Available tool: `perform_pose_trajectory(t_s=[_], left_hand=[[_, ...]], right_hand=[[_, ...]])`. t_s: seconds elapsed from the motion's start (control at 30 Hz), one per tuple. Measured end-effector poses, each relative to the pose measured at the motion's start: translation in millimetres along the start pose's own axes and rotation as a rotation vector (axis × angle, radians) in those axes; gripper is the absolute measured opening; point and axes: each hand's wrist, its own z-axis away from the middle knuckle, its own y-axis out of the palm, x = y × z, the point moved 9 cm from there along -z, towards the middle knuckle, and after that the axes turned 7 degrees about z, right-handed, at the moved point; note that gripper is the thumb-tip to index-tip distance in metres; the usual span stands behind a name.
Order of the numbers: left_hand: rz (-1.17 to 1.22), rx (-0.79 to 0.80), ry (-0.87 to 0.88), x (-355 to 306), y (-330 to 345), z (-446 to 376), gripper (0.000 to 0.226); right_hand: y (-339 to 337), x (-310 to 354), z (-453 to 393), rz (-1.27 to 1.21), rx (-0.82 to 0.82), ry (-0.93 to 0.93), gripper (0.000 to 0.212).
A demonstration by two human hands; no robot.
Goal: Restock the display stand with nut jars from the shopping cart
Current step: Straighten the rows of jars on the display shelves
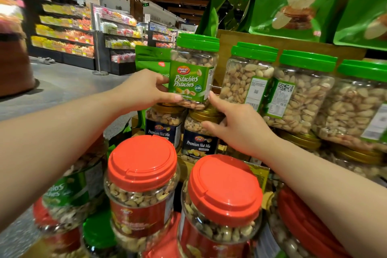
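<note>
While stock goes up: I log one pistachio jar at the display stand.
Position: it sits on the gold lids of two Premium Nut Mix jars, left end of the green-lidded pistachio row, label facing me.
Left hand: I hold the jar's lower left side, fingers behind, thumb across the front low on the label.
Right hand: grasps nothing; my index fingertip touches the jar's lower right corner, the other fingers loosely bent over the mix jar below.
Handling, my estimate: clear rigid plastic packed full of nuts, so fairly heavy for one hand; smooth walls and glossy label likely slippery; not fragile, but top-heavy on a narrow perch.
Best hold, my judgement: both palms on opposite flat sides at label height, never by the green lid.
Remaining stock: red-lidded jars close below me, presumably in the cart.
</note>
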Motion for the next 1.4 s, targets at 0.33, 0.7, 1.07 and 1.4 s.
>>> perform_pose_trajectory(t_s=[0.33,0.7,1.07,1.4], left_hand=[[-0.257,-0.306,0.252,-82.3,-20.3,50.4,0.036],[-0.112,-0.049,0.209,-131.5,62.4,47.6,0.069],[0.008,0.006,0.149,-136.1,76.0,42.2,0.088],[0.101,0.009,0.152,-124.6,71.3,33.6,0.084]], right_hand=[[-98.2,-45.6,14.0,-0.222,-0.298,0.191,0.02],[-85.2,-55.9,44.7,-0.184,-0.167,0.271,0.047],[-58.3,-48.5,45.7,-0.346,-0.084,0.278,0.078],[-52.7,-51.4,50.0,-0.348,-0.041,0.236,0.086]])
